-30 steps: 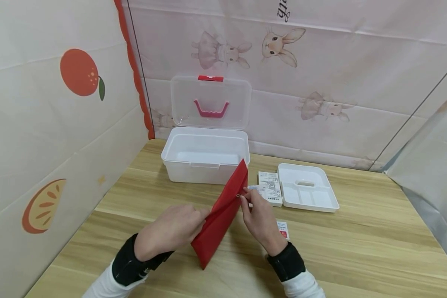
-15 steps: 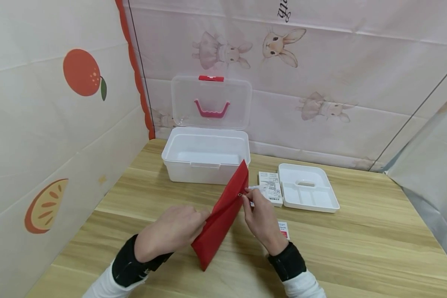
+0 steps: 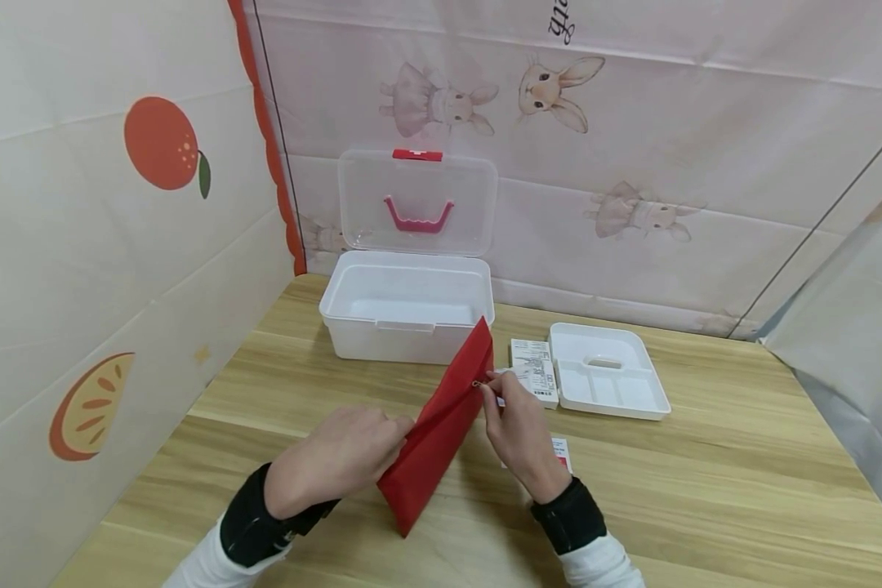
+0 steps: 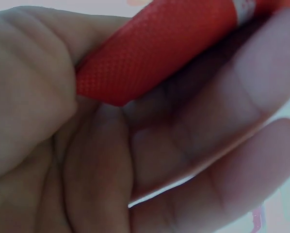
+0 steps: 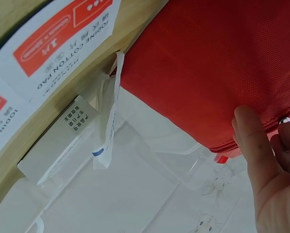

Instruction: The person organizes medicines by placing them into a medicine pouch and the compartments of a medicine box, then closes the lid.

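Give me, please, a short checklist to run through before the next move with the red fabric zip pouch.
1. Left-hand grip holding the red fabric zip pouch: ok.
2. Right-hand grip at the small metal zip puller: ok, fingers pinch there.
3. Contents of the pouch known: cannot tell, the inside is hidden.
4. White rectangular plastic box open: ok, its clear plastic lid stands up.
5. Tabletop near the right hand uncluttered: not ok, white-and-red paper iodine cotton pad packets lie there.
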A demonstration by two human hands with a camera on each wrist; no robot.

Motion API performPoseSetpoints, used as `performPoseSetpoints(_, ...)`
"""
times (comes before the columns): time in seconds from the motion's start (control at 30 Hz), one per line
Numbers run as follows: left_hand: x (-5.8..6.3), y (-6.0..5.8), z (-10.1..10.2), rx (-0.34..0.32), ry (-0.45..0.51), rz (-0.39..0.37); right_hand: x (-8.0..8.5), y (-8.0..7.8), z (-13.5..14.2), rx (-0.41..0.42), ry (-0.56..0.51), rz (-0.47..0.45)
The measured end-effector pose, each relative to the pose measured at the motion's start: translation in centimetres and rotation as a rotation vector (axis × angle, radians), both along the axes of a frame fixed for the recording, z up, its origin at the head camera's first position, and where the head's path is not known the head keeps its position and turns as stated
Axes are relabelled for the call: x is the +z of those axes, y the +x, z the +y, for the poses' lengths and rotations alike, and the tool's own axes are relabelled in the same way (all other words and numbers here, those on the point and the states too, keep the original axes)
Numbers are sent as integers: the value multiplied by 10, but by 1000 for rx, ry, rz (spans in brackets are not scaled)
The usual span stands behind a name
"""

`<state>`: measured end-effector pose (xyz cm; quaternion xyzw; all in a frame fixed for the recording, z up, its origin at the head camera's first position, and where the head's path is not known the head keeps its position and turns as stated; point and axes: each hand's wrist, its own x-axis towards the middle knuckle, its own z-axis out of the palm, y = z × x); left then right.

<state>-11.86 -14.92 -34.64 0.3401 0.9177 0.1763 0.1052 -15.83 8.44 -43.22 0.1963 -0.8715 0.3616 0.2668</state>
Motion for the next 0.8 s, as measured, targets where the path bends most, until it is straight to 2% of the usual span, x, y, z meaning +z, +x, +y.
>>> performPoseSetpoints(0.37,1,1,-1,-4,16,-12,1,-3,6,-8,-20,0)
performPoseSetpoints(0.53,1,2,-1,-1,15,-16,1,-4,8,-14,-31,30)
performPoseSetpoints(0.8,1,2,-2,-4,22,-33,1,-5,10,-30,-40,4)
